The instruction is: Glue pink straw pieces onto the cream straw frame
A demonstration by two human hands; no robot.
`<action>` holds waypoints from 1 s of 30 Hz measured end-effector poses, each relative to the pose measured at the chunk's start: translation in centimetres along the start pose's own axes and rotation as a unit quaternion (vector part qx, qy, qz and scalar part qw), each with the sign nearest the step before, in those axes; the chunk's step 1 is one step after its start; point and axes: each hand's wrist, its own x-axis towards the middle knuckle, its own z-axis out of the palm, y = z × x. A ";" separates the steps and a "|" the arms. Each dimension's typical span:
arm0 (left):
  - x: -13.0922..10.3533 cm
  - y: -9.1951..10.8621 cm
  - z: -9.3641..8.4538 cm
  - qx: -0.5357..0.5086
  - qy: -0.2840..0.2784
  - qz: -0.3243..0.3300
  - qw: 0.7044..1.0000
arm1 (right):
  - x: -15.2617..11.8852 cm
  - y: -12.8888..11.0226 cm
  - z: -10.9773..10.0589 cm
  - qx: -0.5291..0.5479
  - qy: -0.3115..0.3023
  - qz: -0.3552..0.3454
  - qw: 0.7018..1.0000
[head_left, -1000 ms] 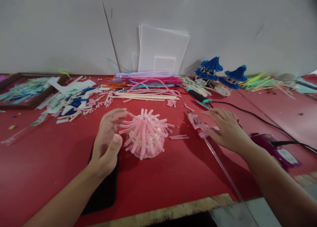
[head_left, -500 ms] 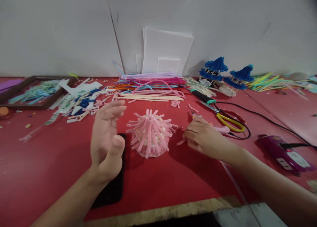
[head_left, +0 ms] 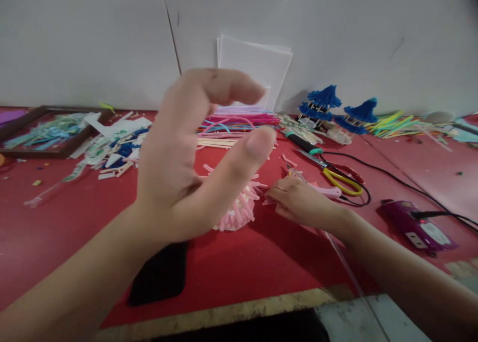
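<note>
Raised high in front of the camera, my left hand (head_left: 186,158) has its thumb and fingers apart and holds nothing. It hides much of a pink dome-shaped piece (head_left: 239,210) made of many short sticks, which sits on the red table (head_left: 246,267). My right hand (head_left: 295,197) rests on the table just right of the dome, fingers bent down and pressed together beside a pink-handled tool (head_left: 328,191). What its fingers hold, if anything, is hidden. A black phone (head_left: 160,275) lies below my left hand.
Colored sticks (head_left: 257,119) lie by the wall, with white sheets (head_left: 254,58) behind. Right: two blue-roofed models (head_left: 323,103), a glue gun (head_left: 304,143), yellow-handled scissors (head_left: 343,182), a purple power strip (head_left: 420,225) and its cable. Left: scraps (head_left: 119,148) and a brown frame (head_left: 67,150).
My left hand has risen and moved right, nearer the camera, now covering part of the pink dome. My right hand has barely moved. The view has shifted slightly.
</note>
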 end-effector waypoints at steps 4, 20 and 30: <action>2.0 -0.8 -0.2 0.039 0.020 0.077 0.996 | 1.2 0.2 -0.8 0.018 0.015 -0.005 1.000; 2.1 -1.8 -0.1 0.005 -0.131 -0.011 0.991 | 3.9 -3.1 -7.4 0.250 0.517 -0.070 0.816; 2.2 -1.3 -0.3 0.077 -0.152 0.009 0.985 | 3.3 -3.8 -8.3 0.179 0.507 -0.102 0.837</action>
